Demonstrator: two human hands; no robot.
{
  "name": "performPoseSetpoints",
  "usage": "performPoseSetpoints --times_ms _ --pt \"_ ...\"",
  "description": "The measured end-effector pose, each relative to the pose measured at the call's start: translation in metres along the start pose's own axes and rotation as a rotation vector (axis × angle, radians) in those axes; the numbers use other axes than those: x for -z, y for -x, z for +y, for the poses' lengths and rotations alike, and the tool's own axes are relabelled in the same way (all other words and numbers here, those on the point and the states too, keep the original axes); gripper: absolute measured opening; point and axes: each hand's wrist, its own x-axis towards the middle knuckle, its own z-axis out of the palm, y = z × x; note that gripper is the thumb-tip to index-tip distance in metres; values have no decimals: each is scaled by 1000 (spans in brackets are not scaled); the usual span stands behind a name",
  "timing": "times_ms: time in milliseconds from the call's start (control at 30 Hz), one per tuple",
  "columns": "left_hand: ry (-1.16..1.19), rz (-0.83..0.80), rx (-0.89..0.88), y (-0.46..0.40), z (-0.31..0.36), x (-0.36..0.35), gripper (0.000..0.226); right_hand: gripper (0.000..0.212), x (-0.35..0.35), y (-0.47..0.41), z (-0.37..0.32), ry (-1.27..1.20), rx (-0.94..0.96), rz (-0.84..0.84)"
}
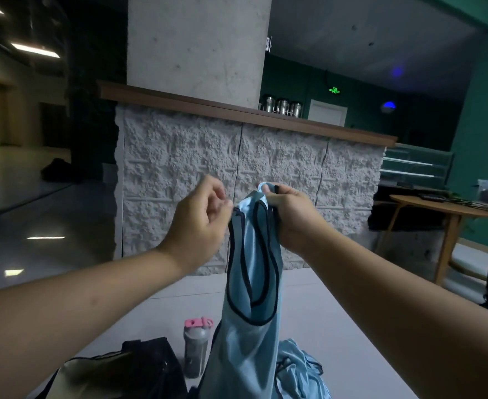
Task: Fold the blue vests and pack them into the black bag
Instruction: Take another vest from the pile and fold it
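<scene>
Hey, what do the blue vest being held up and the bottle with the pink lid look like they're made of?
Blue vest: thin, slightly shiny synthetic fabric, probably polyester; it hangs limp in soft folds, with dark binding along its edges. Bottle: likely translucent grey plastic with a matte pink plastic lid; its contents are unclear.

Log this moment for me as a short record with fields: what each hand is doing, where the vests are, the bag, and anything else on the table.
right hand: right hand grips the top of a raised blue vest
left hand: left hand, fingers curled at the vest's strap edge; a firm grip cannot be told
other vests: crumpled pile on the white table
black bag: black bag open, lower left
also there: bottle with pink lid beside the bag
</scene>
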Motion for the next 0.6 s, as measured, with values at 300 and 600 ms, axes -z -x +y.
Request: performPoseSetpoints --times_ms 300,600 --pt "-675 -859 196 35 20 -23 61 6 -2 1 -11 77 96 163" --pt "-717 -754 292 53 -1 -28 83 26 8 4 -18 36 100 155"
